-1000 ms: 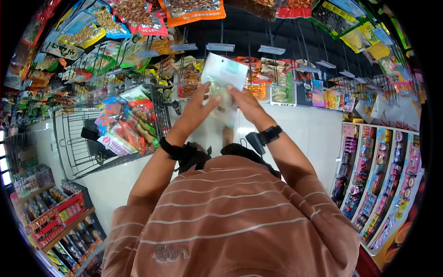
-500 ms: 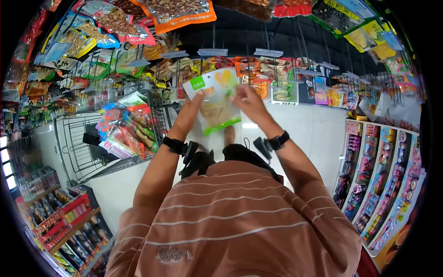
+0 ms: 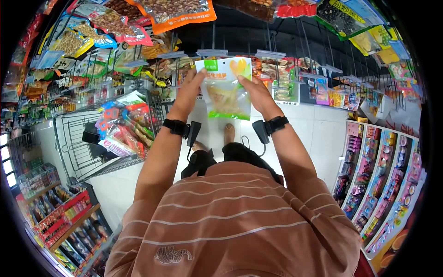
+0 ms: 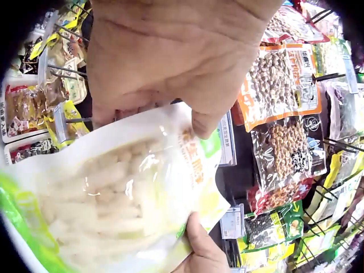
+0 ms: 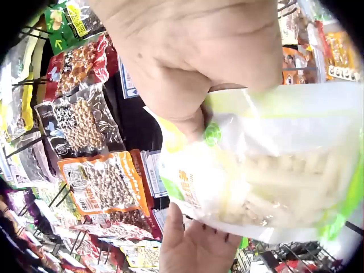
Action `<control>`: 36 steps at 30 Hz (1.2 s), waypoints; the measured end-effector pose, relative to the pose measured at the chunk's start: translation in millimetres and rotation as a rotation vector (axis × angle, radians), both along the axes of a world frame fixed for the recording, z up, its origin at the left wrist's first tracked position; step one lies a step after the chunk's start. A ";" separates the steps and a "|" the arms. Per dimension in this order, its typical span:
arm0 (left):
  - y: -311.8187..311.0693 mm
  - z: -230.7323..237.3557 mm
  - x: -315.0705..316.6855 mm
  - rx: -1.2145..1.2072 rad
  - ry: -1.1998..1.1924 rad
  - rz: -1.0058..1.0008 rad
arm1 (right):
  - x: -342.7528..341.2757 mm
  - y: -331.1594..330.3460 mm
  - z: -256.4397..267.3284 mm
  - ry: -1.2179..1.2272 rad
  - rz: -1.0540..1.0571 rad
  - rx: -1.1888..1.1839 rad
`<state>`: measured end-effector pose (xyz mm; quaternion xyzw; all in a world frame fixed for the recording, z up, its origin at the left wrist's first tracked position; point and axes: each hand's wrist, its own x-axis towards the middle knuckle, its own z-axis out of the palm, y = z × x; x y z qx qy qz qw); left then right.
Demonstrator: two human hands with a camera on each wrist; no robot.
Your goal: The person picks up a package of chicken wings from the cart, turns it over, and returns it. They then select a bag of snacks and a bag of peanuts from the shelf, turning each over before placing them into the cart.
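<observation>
A white and green clear-fronted food pouch (image 3: 227, 92) is held upright between both hands, its printed front toward the head camera. The left hand (image 3: 188, 90) grips its left edge, thumb on the front near the green label. On the other edge, the right hand (image 3: 259, 94) pinches with its thumb on the front near the top corner. Pale pieces show through the pouch (image 4: 114, 199) in the left wrist view, where the left hand (image 4: 176, 51) has its thumb over the printed side. The right wrist view shows the right hand (image 5: 199, 57) on the pouch (image 5: 267, 170), its other fingers partly hidden.
A wire shopping cart (image 3: 76, 147) holding several colourful packets (image 3: 124, 127) stands at the left. Hooks with hanging snack bags (image 3: 177, 14) run across the top. A display shelf (image 3: 378, 180) is at the right, and another rack (image 3: 64, 217) at the lower left.
The pouch turned from its pale back to its printed front and now stands straighter. The right hand, blurred beside the pouch half a second ago, now grips its right edge.
</observation>
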<state>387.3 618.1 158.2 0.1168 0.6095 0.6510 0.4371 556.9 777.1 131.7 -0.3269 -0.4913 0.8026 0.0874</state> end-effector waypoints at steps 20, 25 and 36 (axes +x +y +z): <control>21.5 -0.4 -13.2 0.229 -0.179 0.118 | -21.1 26.7 -6.6 -0.028 -0.058 0.218; 16.6 3.9 -12.1 0.202 -0.195 0.087 | -39.3 24.5 -2.0 0.024 0.002 0.195; 14.0 1.7 -11.7 0.203 -0.203 0.096 | -61.0 21.1 -21.9 0.044 -0.052 0.195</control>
